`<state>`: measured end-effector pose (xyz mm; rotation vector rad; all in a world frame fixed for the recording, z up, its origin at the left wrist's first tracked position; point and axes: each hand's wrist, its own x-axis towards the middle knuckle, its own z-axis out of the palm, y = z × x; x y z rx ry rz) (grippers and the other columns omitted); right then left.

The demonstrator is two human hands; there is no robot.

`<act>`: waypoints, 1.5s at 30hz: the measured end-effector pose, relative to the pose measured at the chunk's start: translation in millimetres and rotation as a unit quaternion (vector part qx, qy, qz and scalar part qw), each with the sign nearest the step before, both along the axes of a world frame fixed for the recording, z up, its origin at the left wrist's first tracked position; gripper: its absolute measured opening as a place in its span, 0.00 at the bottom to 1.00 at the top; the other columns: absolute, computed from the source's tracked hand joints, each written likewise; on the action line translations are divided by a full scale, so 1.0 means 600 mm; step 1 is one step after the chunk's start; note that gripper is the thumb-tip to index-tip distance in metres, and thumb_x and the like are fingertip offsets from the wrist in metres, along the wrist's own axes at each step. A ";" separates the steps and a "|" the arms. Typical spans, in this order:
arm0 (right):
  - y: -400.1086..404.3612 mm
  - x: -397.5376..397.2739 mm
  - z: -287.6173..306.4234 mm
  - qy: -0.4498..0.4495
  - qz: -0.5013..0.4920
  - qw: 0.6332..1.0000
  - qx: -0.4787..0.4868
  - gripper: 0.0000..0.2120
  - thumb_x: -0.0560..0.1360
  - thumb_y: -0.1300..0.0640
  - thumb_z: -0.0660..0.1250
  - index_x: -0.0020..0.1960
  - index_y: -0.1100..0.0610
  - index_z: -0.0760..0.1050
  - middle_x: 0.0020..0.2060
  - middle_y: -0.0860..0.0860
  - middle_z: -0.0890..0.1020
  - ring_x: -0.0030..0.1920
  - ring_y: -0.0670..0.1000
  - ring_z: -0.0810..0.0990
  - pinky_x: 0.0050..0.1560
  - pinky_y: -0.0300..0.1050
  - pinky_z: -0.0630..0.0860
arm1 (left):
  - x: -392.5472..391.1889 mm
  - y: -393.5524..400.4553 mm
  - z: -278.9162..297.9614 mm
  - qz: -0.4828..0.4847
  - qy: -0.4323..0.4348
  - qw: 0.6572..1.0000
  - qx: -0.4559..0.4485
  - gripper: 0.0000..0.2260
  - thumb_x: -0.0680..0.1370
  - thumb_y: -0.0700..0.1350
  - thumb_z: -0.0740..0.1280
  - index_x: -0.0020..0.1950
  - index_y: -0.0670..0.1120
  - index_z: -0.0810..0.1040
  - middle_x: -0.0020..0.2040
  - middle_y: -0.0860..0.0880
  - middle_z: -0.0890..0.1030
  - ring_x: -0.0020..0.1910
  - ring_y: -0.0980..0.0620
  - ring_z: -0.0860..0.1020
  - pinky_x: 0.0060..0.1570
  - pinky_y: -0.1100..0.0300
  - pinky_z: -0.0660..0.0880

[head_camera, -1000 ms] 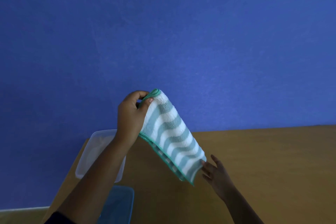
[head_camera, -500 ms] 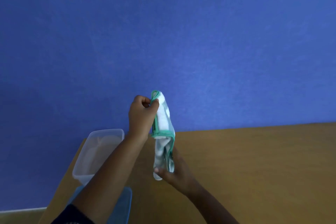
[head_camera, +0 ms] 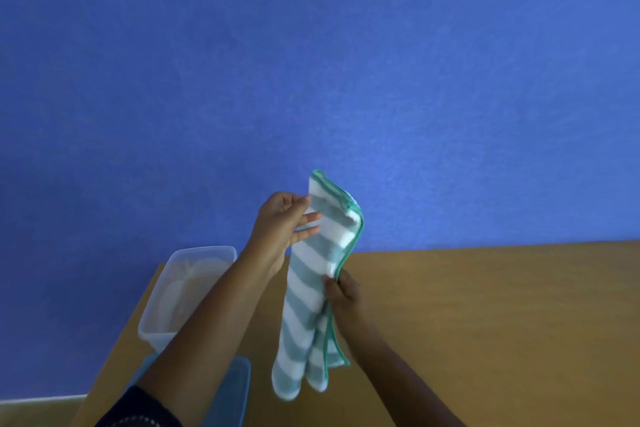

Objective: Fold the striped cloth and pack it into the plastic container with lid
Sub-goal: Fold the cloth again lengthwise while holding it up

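Half a second ago the striped cloth (head_camera: 313, 291) hung edge-on as a thin strip; now it has turned its broad striped face toward the camera and hangs longer, doubled lengthwise in the air above the worktop (head_camera: 485, 315). Its top is held by the left hand (head_camera: 282, 225), thumb on one side and fingers laid flat on the other, a pinching grip. Lower down, the right hand (head_camera: 341, 295) has shifted from the cloth's bottom end to its green-trimmed right edge, nipping it about halfway. To my eye the fold is under way but loose, and packing has not begun.

At the far left corner of the tan wooden worktop stands the clear plastic container (head_camera: 180, 295), open. Nearer, partly behind the left arm, lies a blue piece that is probably the lid (head_camera: 232, 388). Behind everything rises a plain blue wall (head_camera: 311, 62).
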<state>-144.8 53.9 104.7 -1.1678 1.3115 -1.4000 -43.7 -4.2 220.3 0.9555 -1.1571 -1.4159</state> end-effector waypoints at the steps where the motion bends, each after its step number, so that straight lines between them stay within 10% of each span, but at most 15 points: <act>1: -0.001 -0.004 0.003 -0.018 -0.008 1.000 0.002 0.10 0.79 0.64 0.56 0.52 0.57 0.76 0.46 0.52 0.81 0.45 0.45 0.79 0.48 0.36 0.75 | 0.006 -0.002 -0.010 0.017 -0.012 1.000 0.002 0.07 0.78 0.39 0.61 0.40 0.43 0.69 0.41 0.46 0.75 0.42 0.50 0.80 0.34 0.64 0.80; 7: -0.009 -0.031 0.006 -0.040 -0.051 0.997 0.046 0.11 0.78 0.62 0.58 0.51 0.61 0.79 0.46 0.57 0.82 0.47 0.51 0.78 0.50 0.47 0.75 | 0.048 0.007 -0.140 0.142 -0.148 0.977 0.062 0.09 0.78 0.44 0.62 0.47 0.37 0.75 0.49 0.34 0.77 0.47 0.40 0.78 0.49 0.49 0.76; 12: -0.021 -0.052 0.003 -0.124 -0.026 0.984 0.129 0.17 0.74 0.62 0.60 0.27 0.54 0.75 0.28 0.50 0.79 0.30 0.49 0.77 0.33 0.40 0.74 | 0.059 0.034 -0.216 -0.056 -0.122 0.980 0.149 0.19 0.77 0.58 0.57 0.43 0.46 0.82 0.46 0.48 0.86 0.47 0.47 0.83 0.52 0.51 0.77; 19: -0.026 -0.066 -0.001 -0.027 0.001 0.991 0.131 0.13 0.78 0.51 0.60 0.52 0.59 0.78 0.48 0.56 0.84 0.49 0.54 0.82 0.52 0.52 0.78 | 0.056 0.035 -0.201 -0.090 -0.065 0.992 0.062 0.18 0.70 0.58 0.68 0.54 0.49 0.80 0.52 0.42 0.84 0.53 0.43 0.82 0.54 0.45 0.78; 27: -0.038 -0.081 0.000 0.159 -0.038 0.983 0.088 0.07 0.75 0.50 0.65 0.46 0.54 0.74 0.39 0.49 0.79 0.39 0.48 0.77 0.37 0.39 0.70 | 0.041 0.038 -0.205 -0.044 -0.056 0.994 0.079 0.13 0.74 0.49 0.67 0.56 0.47 0.79 0.51 0.44 0.84 0.51 0.44 0.82 0.53 0.46 0.79; 32: -0.038 -0.082 -0.010 0.110 -0.087 0.984 0.110 0.16 0.73 0.51 0.69 0.55 0.56 0.69 0.39 0.50 0.78 0.36 0.44 0.76 0.31 0.33 0.71 | 0.035 0.035 -0.212 -0.012 -0.070 0.996 0.052 0.13 0.72 0.50 0.69 0.56 0.53 0.75 0.54 0.47 0.82 0.52 0.47 0.81 0.53 0.45 0.79; 39: -0.028 -0.080 -0.025 0.039 0.027 0.978 0.205 0.16 0.75 0.46 0.64 0.44 0.59 0.77 0.42 0.57 0.79 0.44 0.53 0.76 0.48 0.51 0.75 | 0.035 0.033 -0.217 -0.026 -0.062 0.996 0.054 0.21 0.67 0.56 0.70 0.58 0.57 0.73 0.54 0.51 0.82 0.51 0.51 0.82 0.48 0.53 0.79; 45: -0.023 -0.085 -0.013 -0.102 0.028 0.969 0.222 0.19 0.75 0.47 0.65 0.53 0.63 0.79 0.49 0.56 0.84 0.51 0.56 0.82 0.52 0.52 0.79 | 0.040 0.038 -0.216 -0.080 -0.055 0.995 0.026 0.22 0.67 0.56 0.71 0.59 0.58 0.74 0.54 0.51 0.83 0.53 0.52 0.82 0.48 0.54 0.79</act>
